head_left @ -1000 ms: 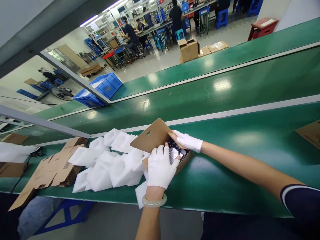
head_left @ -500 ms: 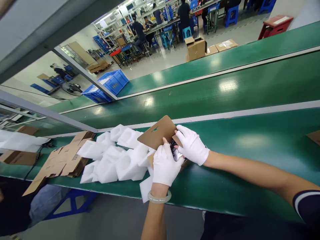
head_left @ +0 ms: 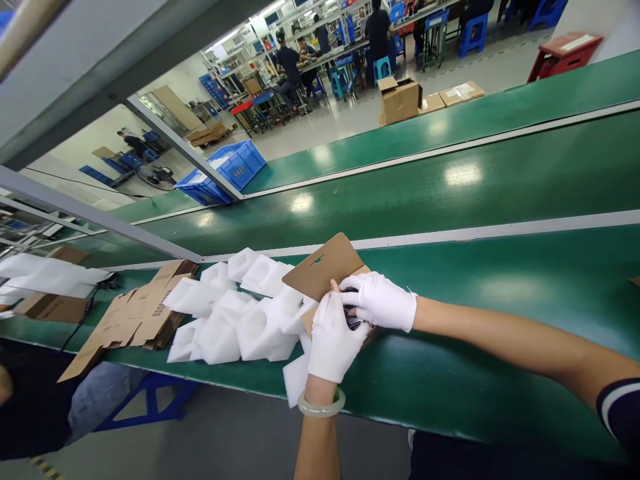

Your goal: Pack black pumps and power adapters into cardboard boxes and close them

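An open cardboard box (head_left: pixel 327 265) stands on the green bench, its flap with a cut-out slot raised. My left hand (head_left: pixel 334 335), in a white glove with bare fingertips, is wrapped round the near left side of the box. Over the opening, my right hand (head_left: pixel 379 301), gloved the same way, has its fingers bent down into the box. Something dark and shiny shows between the hands, mostly hidden. What the right fingers touch inside cannot be made out.
White foam pieces (head_left: pixel 265 327) lie in a heap left of the box. Beyond them are flattened cartons (head_left: pixel 145 303). A blue crate (head_left: pixel 235 167) sits across the green conveyor (head_left: pixel 380 193). Another person's leg (head_left: pixel 100 397) shows at lower left. People sit farther back.
My right hand has moved left and down over the box opening, covering more of the contents. My left hand keeps its place on the box. The view has shifted slightly.
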### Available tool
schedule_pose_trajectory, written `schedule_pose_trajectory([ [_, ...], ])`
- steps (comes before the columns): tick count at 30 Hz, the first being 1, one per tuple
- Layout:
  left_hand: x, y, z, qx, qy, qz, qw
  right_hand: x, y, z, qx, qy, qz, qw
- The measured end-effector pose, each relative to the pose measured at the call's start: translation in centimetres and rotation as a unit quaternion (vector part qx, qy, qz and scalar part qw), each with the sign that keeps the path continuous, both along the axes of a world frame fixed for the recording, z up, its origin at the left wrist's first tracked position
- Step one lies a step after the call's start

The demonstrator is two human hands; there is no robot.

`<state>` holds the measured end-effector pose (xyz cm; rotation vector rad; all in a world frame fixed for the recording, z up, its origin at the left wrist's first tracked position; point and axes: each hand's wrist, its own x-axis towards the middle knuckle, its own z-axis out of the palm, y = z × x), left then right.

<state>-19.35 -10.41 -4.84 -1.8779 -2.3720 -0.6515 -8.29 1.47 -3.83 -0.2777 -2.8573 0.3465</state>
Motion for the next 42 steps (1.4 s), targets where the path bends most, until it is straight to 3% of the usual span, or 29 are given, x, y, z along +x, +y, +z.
schedule_pose_trajectory([
  [3,0.0,-1.1,0.4,0.011,0.016,-0.012,1.000,-0.1,-0.1,0.0,0.038,-0.011,0.014,0.999],
  [5,0.1,-2.7,0.6,0.062,0.016,-0.005,0.998,-0.4,-0.1,0.1,0.047,-0.025,0.025,0.998],
  [9,0.4,-6.1,-0.7,0.193,-0.099,0.169,0.961,-1.1,-0.3,0.4,0.048,-0.051,0.015,0.997],
  [11,0.6,-6.9,-1.7,0.205,-0.191,0.204,0.938,-1.2,-0.5,0.6,0.051,-0.063,0.014,0.997],
  [14,0.5,-6.1,-2.8,0.203,-0.238,0.133,0.941,-1.4,-0.6,0.6,0.052,-0.070,0.009,0.996],
  [18,-0.5,-3.8,-2.7,0.202,-0.149,0.022,0.968,-1.2,0.0,0.3,0.049,-0.054,0.008,0.997],
  [22,-1.3,-2.6,-2.0,0.153,-0.060,-0.052,0.985,-0.4,1.2,-0.6,0.016,0.015,0.065,0.998],
  [27,-0.9,-2.0,-2.1,0.161,-0.035,-0.057,0.985,0.2,1.5,-0.6,-0.019,0.183,0.081,0.980],
  [30,-0.5,-1.8,-2.4,0.167,0.002,-0.037,0.985,-0.4,1.5,0.7,-0.061,0.128,0.138,0.980],
  [34,-0.1,-2.0,-2.0,0.099,0.090,-0.020,0.991,-0.9,1.7,1.4,-0.119,0.034,0.083,0.989],
  [36,0.0,-2.0,-1.4,0.068,0.112,-0.037,0.991,-0.4,1.9,0.7,-0.151,0.069,0.077,0.983],
  [39,-0.2,-1.7,-0.4,0.032,0.136,-0.084,0.987,0.6,2.2,-1.3,-0.209,0.219,0.048,0.952],
  [42,-0.9,-1.0,0.6,-0.012,0.122,-0.163,0.979,1.2,2.4,-2.9,-0.222,0.308,0.029,0.925],
])
